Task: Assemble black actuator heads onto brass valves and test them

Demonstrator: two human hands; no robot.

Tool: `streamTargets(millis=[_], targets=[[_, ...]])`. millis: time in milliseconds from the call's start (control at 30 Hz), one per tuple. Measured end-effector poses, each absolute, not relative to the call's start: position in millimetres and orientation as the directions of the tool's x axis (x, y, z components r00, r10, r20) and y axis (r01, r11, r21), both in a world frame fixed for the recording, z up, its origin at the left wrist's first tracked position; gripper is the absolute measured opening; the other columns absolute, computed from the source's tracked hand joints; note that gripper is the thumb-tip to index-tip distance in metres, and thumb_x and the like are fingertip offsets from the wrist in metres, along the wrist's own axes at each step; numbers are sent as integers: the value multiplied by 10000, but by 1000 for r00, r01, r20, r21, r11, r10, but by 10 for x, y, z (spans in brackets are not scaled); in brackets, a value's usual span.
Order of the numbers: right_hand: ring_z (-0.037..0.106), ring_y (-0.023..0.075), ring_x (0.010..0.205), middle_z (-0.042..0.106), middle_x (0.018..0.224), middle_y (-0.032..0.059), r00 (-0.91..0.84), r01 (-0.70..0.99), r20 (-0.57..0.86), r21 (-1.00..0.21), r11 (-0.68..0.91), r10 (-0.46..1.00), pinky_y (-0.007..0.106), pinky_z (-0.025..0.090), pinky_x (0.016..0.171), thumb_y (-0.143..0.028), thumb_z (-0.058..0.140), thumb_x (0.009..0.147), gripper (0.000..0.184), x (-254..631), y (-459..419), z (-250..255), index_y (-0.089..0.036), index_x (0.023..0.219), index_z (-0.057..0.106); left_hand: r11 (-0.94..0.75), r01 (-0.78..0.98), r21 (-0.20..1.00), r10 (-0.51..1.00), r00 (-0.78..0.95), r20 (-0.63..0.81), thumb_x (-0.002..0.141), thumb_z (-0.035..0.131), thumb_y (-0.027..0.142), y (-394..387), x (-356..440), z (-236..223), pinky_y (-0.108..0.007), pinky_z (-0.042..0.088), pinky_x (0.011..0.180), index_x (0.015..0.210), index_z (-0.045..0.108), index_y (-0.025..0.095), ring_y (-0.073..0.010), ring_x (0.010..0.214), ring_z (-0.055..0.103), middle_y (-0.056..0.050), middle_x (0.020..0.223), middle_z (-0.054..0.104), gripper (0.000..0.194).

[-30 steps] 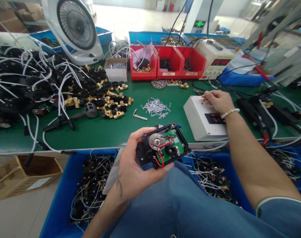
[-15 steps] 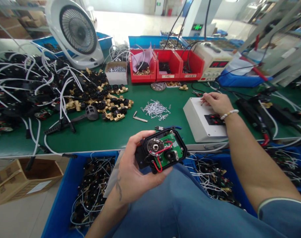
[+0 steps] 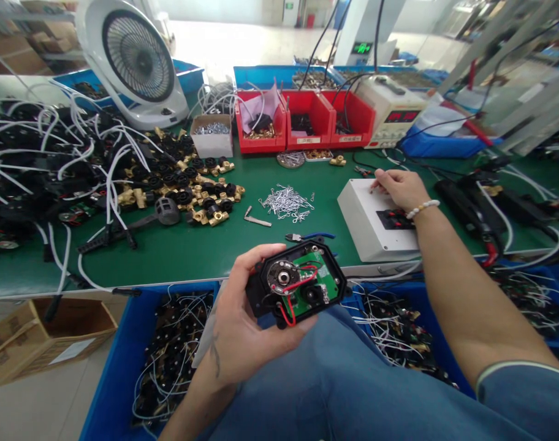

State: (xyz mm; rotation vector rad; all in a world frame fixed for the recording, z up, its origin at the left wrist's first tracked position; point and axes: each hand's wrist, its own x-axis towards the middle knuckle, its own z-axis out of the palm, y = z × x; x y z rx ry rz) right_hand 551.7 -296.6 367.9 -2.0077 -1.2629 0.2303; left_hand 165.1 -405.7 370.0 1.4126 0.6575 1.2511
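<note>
My left hand (image 3: pixel 243 312) grips a black plastic housing (image 3: pixel 339 260) in front of my body, its open side facing up. Inside sit a green circuit board (image 3: pixel 326 278), a round metal part (image 3: pixel 284 278) and red and black wires. Over the far side of a light grey box (image 3: pixel 362 226) is my right hand (image 3: pixel 401 188). Its thumb and fingers are pinched at the box's top, around something small that I cannot make out. Black and red terminals (image 3: pixel 393 219) show near the wrist. Blue-handled cutters (image 3: pixel 309 236) lie just beyond the housing.
Metal clips (image 3: pixel 286 202) are heaped mid-bench. Brass fittings (image 3: pixel 215 196) and cabled black parts (image 3: pixel 26 153) crowd the left, near a white fan (image 3: pixel 136 61). Red bins (image 3: pixel 261 144) and a power supply (image 3: pixel 394 113) stand behind. Blue crates (image 3: pixel 109 355) sit below the bench edge.
The view has shifted slightly, and the housing in my left hand sits a little lower, showing more of the cutters. My right hand keeps its place on the grey box.
</note>
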Motion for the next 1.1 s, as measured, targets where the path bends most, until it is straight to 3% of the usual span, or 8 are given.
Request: streamTargets(millis=[67, 133, 267, 633, 1100], targets=[[487, 87, 555, 554, 568, -14, 504, 701, 226, -671, -242, 834, 228, 351, 565, -501, 640, 931, 443, 5506, -2968, 3683, -140, 676, 666, -26, -378, 925, 932, 324, 159, 741, 874, 295, -4031, 1677, 3733, -224, 579, 895, 1216, 663, 268, -173, 1015, 727, -18, 1158, 733, 521], [485, 88, 557, 547, 567, -9, 510, 699, 228, -672, -245, 829, 225, 347, 564, -498, 645, 928, 443, 5503, -2966, 3679, -138, 670, 673, 205, -503, 840, 928, 372, -4, 821, 792, 442, -3985, 1709, 3745, -265, 607, 845, 1178, 693, 213, -201, 961, 750, -60, 1071, 766, 435], [457, 84, 544, 538, 582, -10, 513, 701, 236, -669, -245, 825, 227, 328, 555, -441, 636, 946, 403, 5520, -2960, 3660, -132, 695, 696, 392, -600, 697, 892, 432, -130, 891, 710, 480, -3906, 1755, 3726, -319, 633, 848, 1173, 718, 203, -232, 1011, 755, -74, 1074, 782, 396], [458, 83, 543, 536, 576, -11, 504, 717, 252, -655, -237, 826, 235, 326, 565, -343, 601, 975, 376, 5552, -2951, 3632, -123, 692, 715, 395, -614, 684, 896, 423, -137, 923, 676, 473, -3969, 1735, 3723, -342, 627, 903, 1249, 689, 195, -229, 1003, 760, -77, 1095, 784, 428], [500, 105, 573, 563, 591, 8, 487, 728, 264, -649, -220, 833, 244, 362, 586, -478, 609, 952, 444, 5580, -2941, 3616, -138, 683, 702, 364, -610, 704, 911, 392, -131, 933, 658, 486, -3991, 1697, 3740, -324, 632, 879, 1310, 651, 236, -222, 997, 761, -48, 1096, 784, 453]])
